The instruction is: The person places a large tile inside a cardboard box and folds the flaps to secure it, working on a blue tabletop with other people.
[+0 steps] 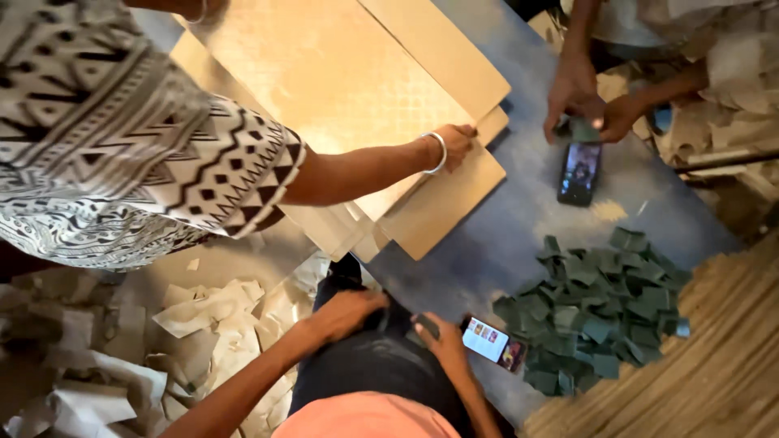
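My right hand (pixel 445 345) pinches a small dark green folded piece (pixel 427 326) at the near edge of the blue table (pixel 487 251). My left hand (pixel 349 312) rests on the dark cloth of my lap (pixel 373 365), fingers curled downward; nothing shows in it. A phone with a lit screen (pixel 493 341) lies just right of my right hand. Beyond the phone sits a heap of several dark green folded pieces (pixel 600 312).
A person in a black-and-white patterned top presses a bangled hand (pixel 456 142) on stacked cardboard sheets (pixel 365 89). Another person's hands (pixel 584 101) hold a green piece above a second phone (pixel 579 172). Paper scraps (pixel 203 324) litter the floor at left; a woven mat (pixel 714 365) lies at right.
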